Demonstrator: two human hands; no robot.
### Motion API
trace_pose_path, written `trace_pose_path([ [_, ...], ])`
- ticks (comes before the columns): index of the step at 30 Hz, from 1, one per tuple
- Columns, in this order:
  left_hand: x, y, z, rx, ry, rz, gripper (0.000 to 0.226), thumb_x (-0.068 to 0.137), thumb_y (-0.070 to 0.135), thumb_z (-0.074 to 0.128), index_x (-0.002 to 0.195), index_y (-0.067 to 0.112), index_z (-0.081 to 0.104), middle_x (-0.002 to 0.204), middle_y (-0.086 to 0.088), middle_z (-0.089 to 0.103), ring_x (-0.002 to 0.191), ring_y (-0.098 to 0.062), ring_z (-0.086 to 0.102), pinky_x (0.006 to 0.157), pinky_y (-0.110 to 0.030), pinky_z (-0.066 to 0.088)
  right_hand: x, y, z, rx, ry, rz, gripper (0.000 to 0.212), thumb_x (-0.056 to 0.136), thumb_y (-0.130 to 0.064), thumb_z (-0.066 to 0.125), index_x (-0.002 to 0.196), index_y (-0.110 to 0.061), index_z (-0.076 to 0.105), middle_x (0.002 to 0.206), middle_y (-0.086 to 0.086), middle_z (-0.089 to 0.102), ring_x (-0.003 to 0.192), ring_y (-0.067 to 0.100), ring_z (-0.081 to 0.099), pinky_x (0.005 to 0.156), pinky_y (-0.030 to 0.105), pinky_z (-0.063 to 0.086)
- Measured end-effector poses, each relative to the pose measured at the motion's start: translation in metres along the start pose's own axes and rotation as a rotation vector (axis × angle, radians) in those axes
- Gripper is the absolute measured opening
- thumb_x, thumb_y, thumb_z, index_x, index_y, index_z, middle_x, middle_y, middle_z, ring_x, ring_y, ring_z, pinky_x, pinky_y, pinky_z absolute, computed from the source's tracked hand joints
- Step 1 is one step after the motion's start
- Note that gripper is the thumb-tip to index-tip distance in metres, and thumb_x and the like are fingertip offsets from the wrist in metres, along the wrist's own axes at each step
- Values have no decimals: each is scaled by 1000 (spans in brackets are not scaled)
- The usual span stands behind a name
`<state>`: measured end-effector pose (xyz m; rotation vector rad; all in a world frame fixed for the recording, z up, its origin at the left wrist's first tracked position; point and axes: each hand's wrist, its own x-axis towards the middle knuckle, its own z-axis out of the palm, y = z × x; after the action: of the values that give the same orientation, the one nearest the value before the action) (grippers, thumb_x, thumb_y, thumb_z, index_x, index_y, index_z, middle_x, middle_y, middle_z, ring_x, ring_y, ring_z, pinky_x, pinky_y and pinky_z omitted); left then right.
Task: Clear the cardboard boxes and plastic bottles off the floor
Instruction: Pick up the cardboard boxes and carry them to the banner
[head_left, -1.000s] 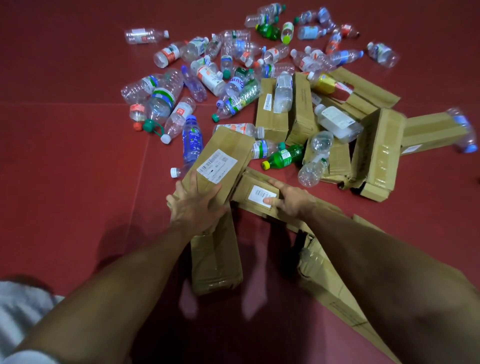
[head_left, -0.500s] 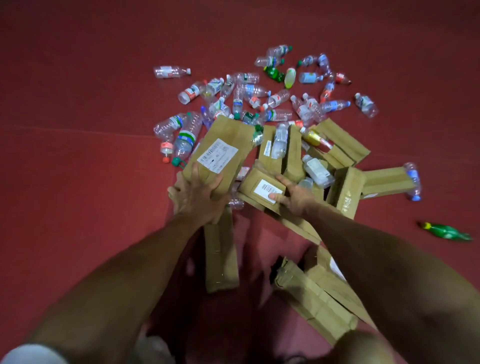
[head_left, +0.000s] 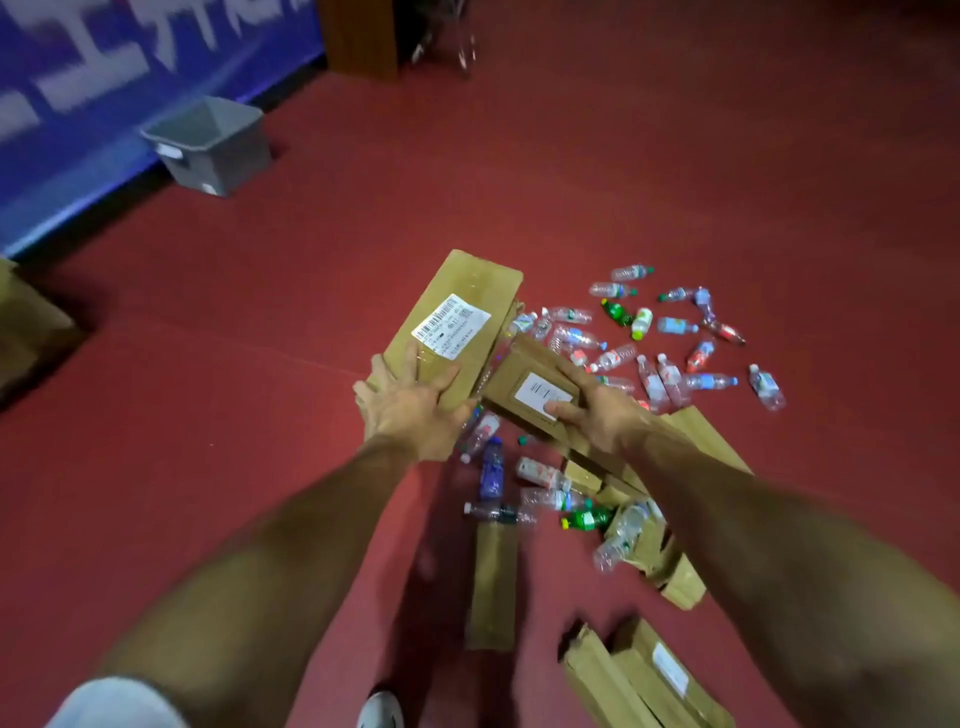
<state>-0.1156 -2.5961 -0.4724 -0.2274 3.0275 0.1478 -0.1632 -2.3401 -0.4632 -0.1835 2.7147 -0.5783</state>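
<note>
gripping big box (head_left: 462, 296) at near end with left hand (head_left: 410, 410), pinching small box (head_left: 524, 371) with right hand (head_left: 602, 421); likely light, stiff, best held by edges.

An indoor sports hall, by its look. Seamed red flooring (head_left: 675, 171) meets a blue, white-lettered barrier board (head_left: 98, 98) along its edge.

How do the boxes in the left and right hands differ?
The left box is wider than the right box. The left box's label shows a barcode and is uncovered; the right box's label is plainer, and the right hand has a thumb on it. Both are brown cardboard.
</note>
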Motion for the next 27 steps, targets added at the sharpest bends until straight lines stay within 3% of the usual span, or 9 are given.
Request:
trace_pose_path([
  [2, -7, -17, -41, -7, 10, -33, 69, 84, 84, 21, 148, 59, 23, 165, 1, 7, 138, -45, 17, 100, -56, 31, 1, -35, -30, 0, 28, -66, 69, 93, -56, 60, 152, -51, 23, 136, -2, 61, 117, 27, 61, 101, 42, 48],
  [4, -15, -39, -76, 20, 42, -85, 70, 85, 84, 17, 150, 58, 19, 166, 0, 5, 140, -47, 17, 100, -58, 33, 6, -70, -54, 6, 34, -138, 71, 92, -56, 61, 154, -42, 28, 140, 2, 59, 121, 28, 58, 105, 42, 44],
  [8, -27, -84, -128, -4, 97, -201, 67, 87, 83, 18, 150, 59, 16, 166, -1, 5, 142, -47, 14, 104, -60, 31, 21, -140, -76, 24, 25, -258, 72, 92, -47, 65, 155, -36, 31, 139, 3, 59, 123, 27, 57, 100, 28, 40],
  [11, -40, -131, -153, -24, 159, -286, 65, 88, 81, 22, 149, 60, 17, 166, 0, 6, 141, -45, 14, 101, -56, 28, 33, -209, -74, 5, 11, -385, 72, 93, -46, 63, 156, -39, 28, 143, 3, 57, 126, 27, 55, 102, 27, 39],
  [16, -57, -241, -174, -49, 224, -463, 63, 88, 81, 25, 148, 60, 22, 165, 1, 8, 136, -41, 18, 95, -51, 27, 52, -345, -42, -162, -20, -492, 71, 96, -56, 55, 157, -43, 21, 147, 6, 53, 131, 33, 52, 108, 37, 35],
  [23, -74, -426, -188, -76, 230, -663, 65, 87, 82, 26, 148, 60, 23, 166, -3, 6, 142, -45, 11, 105, -60, 22, 84, -540, 48, -216, -99, -687, 73, 93, -56, 58, 156, -41, 25, 153, 4, 46, 136, 32, 47, 107, 36, 34],
  [27, -73, -509, -196, -93, 236, -757, 67, 85, 84, 26, 147, 59, 27, 165, -3, 11, 141, -45, 14, 106, -60, 25, 103, -620, 91, -184, -144, -763, 74, 91, -55, 61, 155, -41, 27, 156, 3, 42, 138, 31, 45, 113, 42, 34],
])
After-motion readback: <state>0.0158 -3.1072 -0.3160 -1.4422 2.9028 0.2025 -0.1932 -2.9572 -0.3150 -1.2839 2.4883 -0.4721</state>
